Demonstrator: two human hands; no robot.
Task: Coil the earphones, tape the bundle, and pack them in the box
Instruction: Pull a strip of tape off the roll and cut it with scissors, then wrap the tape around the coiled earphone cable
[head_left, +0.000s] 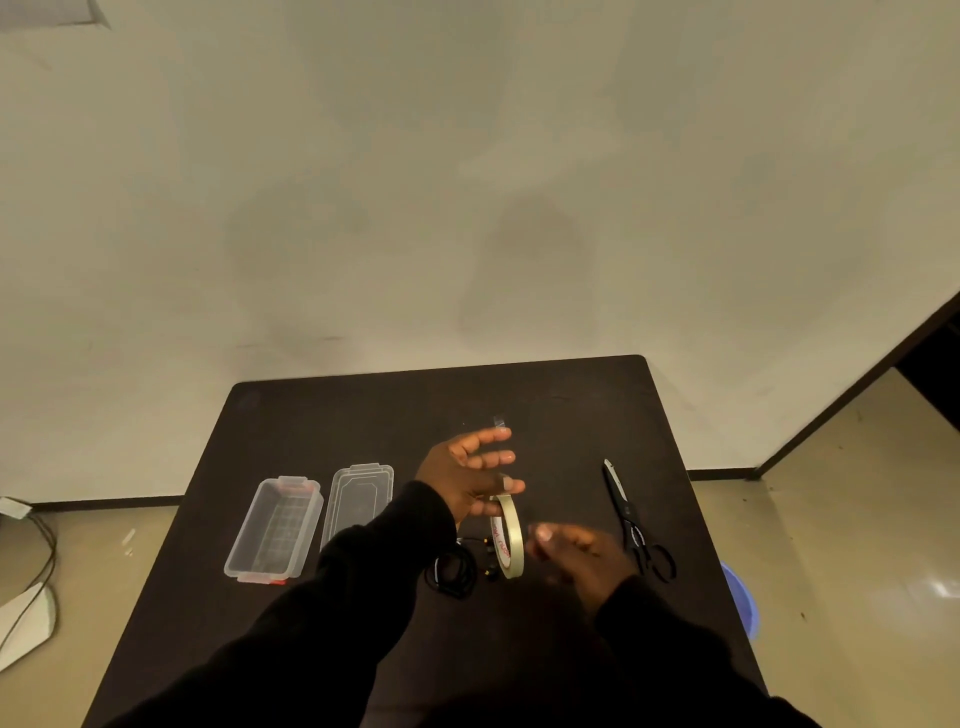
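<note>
The black earphones (451, 570) lie coiled on the dark table (561, 410), with the earbuds (489, 562) just to their right. Above them my left hand (467, 473) holds a tape roll (508, 535) upright by its lower fingers, the other fingers spread. A short clear tape strip (500, 422) sticks up from its index fingertip. My right hand (579, 556) is blurred, just right of the roll, with its fingers curled. Whether it holds anything is unclear. The clear plastic box (272, 530) stands open at the left, and its lid (358, 501) lies beside it.
Black-handled scissors (631, 514) lie on the table to the right of my right hand. A blue bucket (740, 603) stands on the floor past the table's right edge. Cables (36, 551) run over the floor at the left. A wall is behind the table.
</note>
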